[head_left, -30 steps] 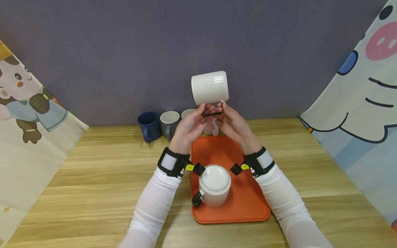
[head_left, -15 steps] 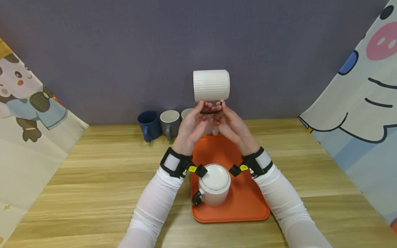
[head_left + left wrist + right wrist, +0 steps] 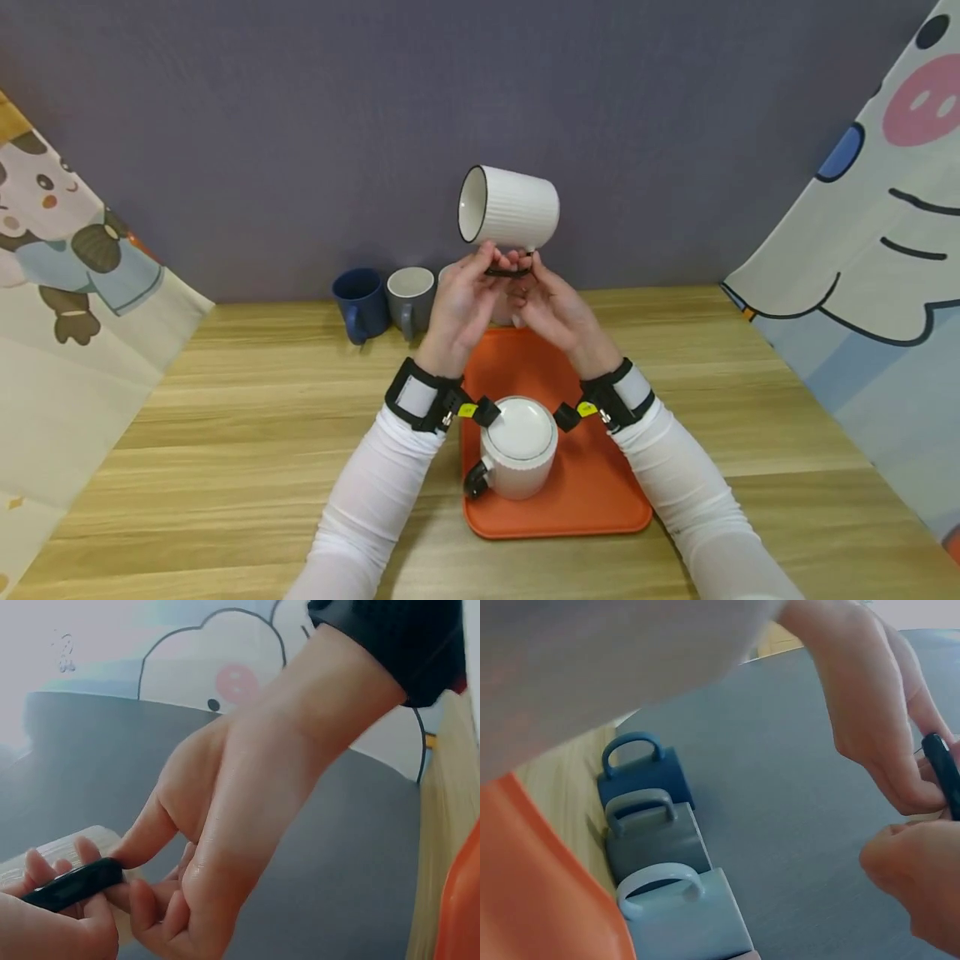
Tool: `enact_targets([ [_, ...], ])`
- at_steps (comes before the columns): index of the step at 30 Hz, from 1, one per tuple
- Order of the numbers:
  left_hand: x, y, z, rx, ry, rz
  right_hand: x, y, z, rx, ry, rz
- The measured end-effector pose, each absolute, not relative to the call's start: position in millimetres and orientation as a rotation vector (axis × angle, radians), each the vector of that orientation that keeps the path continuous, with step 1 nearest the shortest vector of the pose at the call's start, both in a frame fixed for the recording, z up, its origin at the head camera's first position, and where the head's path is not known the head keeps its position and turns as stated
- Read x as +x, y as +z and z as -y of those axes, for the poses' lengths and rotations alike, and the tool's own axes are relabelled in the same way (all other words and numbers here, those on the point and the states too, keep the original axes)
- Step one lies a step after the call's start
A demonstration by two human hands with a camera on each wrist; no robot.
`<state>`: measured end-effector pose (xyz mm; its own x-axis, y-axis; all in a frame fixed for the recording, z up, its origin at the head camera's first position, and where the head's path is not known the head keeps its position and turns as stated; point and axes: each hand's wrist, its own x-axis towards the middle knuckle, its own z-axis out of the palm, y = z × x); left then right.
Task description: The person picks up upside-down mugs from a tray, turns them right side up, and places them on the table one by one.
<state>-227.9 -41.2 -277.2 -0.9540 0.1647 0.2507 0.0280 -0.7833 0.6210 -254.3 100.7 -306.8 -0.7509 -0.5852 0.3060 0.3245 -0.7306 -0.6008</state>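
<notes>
Now, head view: the white ribbed mug [image 3: 510, 208] is held up in the air above the far end of the orange tray [image 3: 592, 492], lying on its side with its black handle [image 3: 510, 271] down. Change from the frames half a second and a second back: the mug has swung round, so its dark-rimmed mouth now shows at the left where only ribbed wall showed before. Height and place hardly altered. Left hand [image 3: 461, 308] and right hand [image 3: 555, 312] both pinch the handle from below, fingertips close together. My reading: the mug is being turned and looked over in the air, not set down.

A second white mug [image 3: 519, 450] stands mouth down on the near part of the tray, handle to the left. Blue mug [image 3: 360, 304] and grey mug [image 3: 409, 298] stand at the back of the table [image 3: 247, 417] by the wall; a third pale one is mostly hidden behind the hands.

Left wrist view: fingers and thumb closed on the black handle [image 3: 71, 883], grip narrow; the mug body is a blur at the lower left.

Right wrist view: fingertips meet at the handle [image 3: 945, 772] at the right edge. Below, blue [image 3: 641, 780], grey [image 3: 656, 836] and pale mugs in a row.
</notes>
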Motion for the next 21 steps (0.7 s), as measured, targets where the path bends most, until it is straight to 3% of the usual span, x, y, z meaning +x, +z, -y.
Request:
enact_targets([
  [21, -225.1, -276.4, 39.6, 0.437, 2.901, -1.022, -252.5, -308.0, -112.5, -0.598, -2.313, -1.087],
])
